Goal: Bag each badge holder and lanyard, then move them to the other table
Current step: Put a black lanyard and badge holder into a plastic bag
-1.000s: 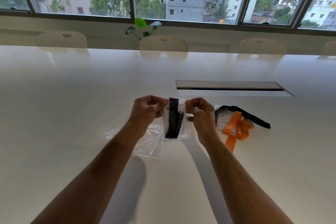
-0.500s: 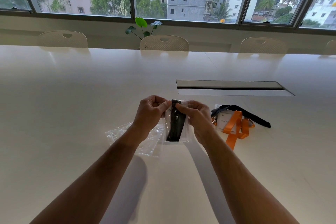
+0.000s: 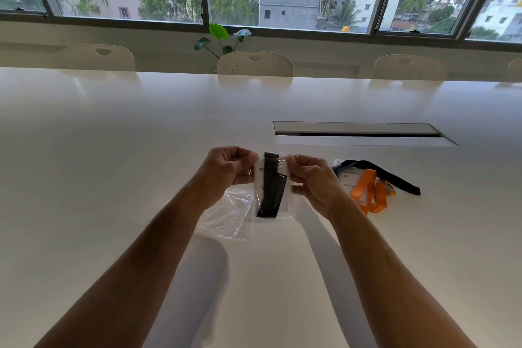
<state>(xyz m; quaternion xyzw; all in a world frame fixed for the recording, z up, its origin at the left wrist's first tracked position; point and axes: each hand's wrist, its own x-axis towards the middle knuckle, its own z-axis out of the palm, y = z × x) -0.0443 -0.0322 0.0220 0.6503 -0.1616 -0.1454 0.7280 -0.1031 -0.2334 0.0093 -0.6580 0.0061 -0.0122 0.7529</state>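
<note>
A clear plastic bag [image 3: 285,206] hangs upright above the white table [image 3: 113,178], with a white badge holder and a folded black lanyard [image 3: 271,186] inside it. My left hand [image 3: 226,171] pinches the bag's top left corner and my right hand [image 3: 313,181] pinches its top right corner. Loose empty clear bags [image 3: 226,215] lie on the table just below and left of the held bag. To the right lie more badge holders, with an orange lanyard [image 3: 367,192] and a black lanyard [image 3: 395,179].
A long cable-slot flap [image 3: 358,134] is set into the table behind the hands. Three pale chairs [image 3: 255,63] stand along the far edge, with a small green plant [image 3: 219,37] on the window ledge behind them.
My right hand slid from the middle of the bag's top edge out to its right corner. The bag stayed upright between both hands.
</note>
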